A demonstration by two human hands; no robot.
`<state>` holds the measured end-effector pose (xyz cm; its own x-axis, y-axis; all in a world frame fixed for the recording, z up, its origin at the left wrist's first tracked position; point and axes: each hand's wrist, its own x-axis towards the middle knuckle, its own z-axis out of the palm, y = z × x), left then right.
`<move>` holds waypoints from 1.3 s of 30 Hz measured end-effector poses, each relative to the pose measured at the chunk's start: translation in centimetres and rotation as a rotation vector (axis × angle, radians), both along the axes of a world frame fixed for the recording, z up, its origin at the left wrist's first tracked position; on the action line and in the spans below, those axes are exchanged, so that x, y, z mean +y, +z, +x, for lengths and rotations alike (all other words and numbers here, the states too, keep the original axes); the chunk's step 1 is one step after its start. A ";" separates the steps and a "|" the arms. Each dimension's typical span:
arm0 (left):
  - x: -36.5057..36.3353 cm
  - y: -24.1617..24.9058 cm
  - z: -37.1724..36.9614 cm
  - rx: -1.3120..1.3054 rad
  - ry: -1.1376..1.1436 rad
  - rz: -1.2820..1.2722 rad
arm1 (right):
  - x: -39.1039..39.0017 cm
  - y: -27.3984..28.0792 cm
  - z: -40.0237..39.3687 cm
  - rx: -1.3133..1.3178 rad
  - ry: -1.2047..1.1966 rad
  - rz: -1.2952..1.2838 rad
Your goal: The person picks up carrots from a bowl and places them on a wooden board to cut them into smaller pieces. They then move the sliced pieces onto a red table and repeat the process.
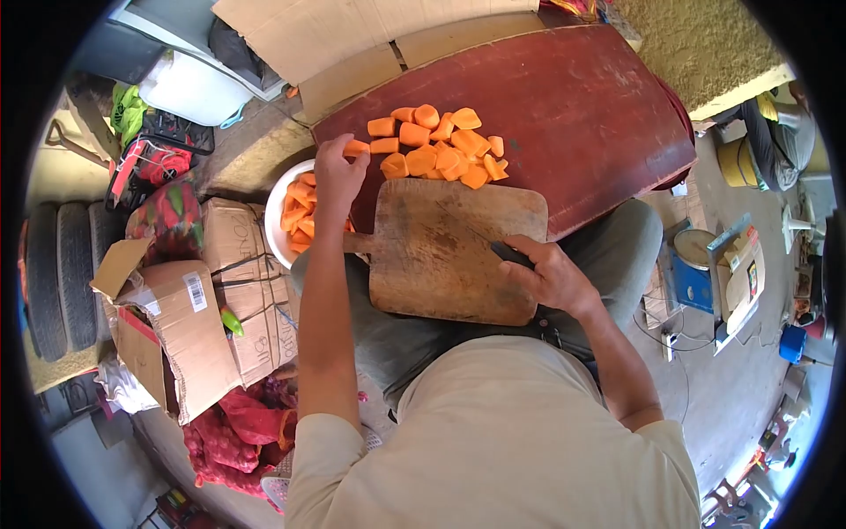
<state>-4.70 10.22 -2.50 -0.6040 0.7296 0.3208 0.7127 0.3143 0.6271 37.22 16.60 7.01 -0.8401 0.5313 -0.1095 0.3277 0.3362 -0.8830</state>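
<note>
My left hand is at the left end of the red table, its fingers closed on an orange carrot piece. A pile of cut carrot pieces lies to its right. Below that hand, a white bowl holds more carrot pieces. Across my lap rests a worn wooden cutting board, its handle pointing left. My right hand, at the board's right side, grips a black handle, probably a knife's; the blade cannot be made out.
The red table stretches ahead. Cardboard boxes, a bag of peppers and red net sacks are at the left, beside tires. A person is at the far right, beyond a blue object.
</note>
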 end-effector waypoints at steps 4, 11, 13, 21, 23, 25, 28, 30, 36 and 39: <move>-4.3 2.6 6.4 -0.552 0.036 0.086 | -0.2 0.4 0.1 -0.060 -0.023 -0.061; -10.2 4.4 19.2 -0.323 -0.140 0.109 | -1.5 0.9 -0.5 -0.137 0.039 -0.003; -10.6 4.7 19.3 -0.085 -0.122 0.046 | -2.3 1.0 -0.6 -0.108 0.041 -0.067; -12.4 4.5 16.0 -0.256 0.081 0.070 | -2.5 1.5 -1.9 -0.104 0.095 -0.197; -11.4 3.2 7.1 0.003 0.140 0.087 | -2.2 1.4 -2.2 -0.099 0.097 -0.209; -8.2 0.5 -3.8 -0.780 0.155 0.039 | -2.6 1.8 -1.6 -0.123 0.102 -0.197; -2.8 -4.5 -12.8 -1.437 -0.047 0.048 | -2.1 2.2 -2.1 -0.129 0.091 -0.169; 1.2 -5.3 -9.0 -1.078 0.091 0.040 | -2.3 2.6 -2.1 -0.176 0.053 -0.238; -0.6 -4.1 -6.2 -1.249 0.114 0.127 | -1.3 1.3 -1.8 -0.204 -0.018 -0.367; -0.6 -4.6 -6.2 -1.554 0.152 0.356 | -0.2 1.9 -2.2 -0.331 -0.065 -0.584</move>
<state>-10.91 9.65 -7.07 -0.5477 0.6610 -0.5130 -0.6800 0.0056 0.7332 35.00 16.35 8.91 -0.6811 0.3554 -0.6401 0.6157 -0.1952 -0.7634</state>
